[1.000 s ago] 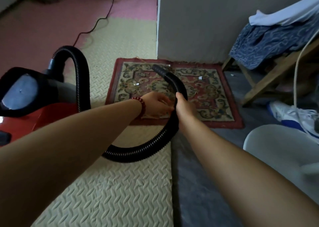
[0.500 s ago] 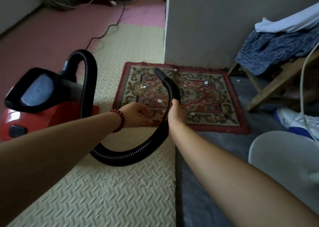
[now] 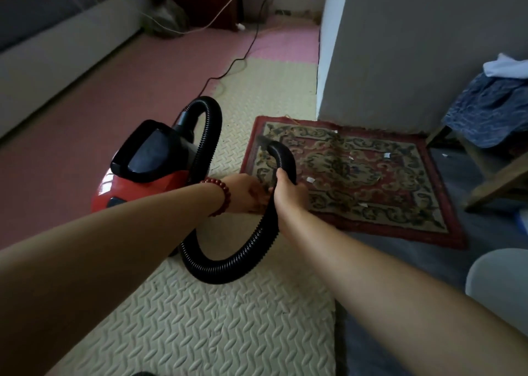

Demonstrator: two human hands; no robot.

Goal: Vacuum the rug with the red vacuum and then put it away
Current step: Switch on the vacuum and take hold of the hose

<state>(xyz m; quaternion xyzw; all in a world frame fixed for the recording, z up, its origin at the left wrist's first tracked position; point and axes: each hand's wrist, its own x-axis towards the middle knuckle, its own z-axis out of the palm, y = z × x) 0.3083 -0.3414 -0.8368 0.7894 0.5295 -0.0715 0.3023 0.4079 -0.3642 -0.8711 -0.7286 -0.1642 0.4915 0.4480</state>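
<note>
A: Your left hand point(image 3: 248, 194) fingers sit behind the hose point(image 3: 228, 270); grip unreadable.

B: Nozzle tip on the rug point(image 3: 357, 178)?

A: Blurred. Your forearm covers the red vacuum point(image 3: 137, 184) front; the chair point(image 3: 491, 175) is cut off at right.

Both bare forearms are reaching from the lower corners toward the frame's centre. The right hand point(image 3: 290, 197) is curling closed in a grip, while the left hand point(image 3: 247, 192) is lying just beside it, fingers hidden.

Red vacuum point(image 3: 134, 187) on foam mat; black hose point(image 3: 245, 250) loops onto patterned rug point(image 3: 371, 181)
</note>
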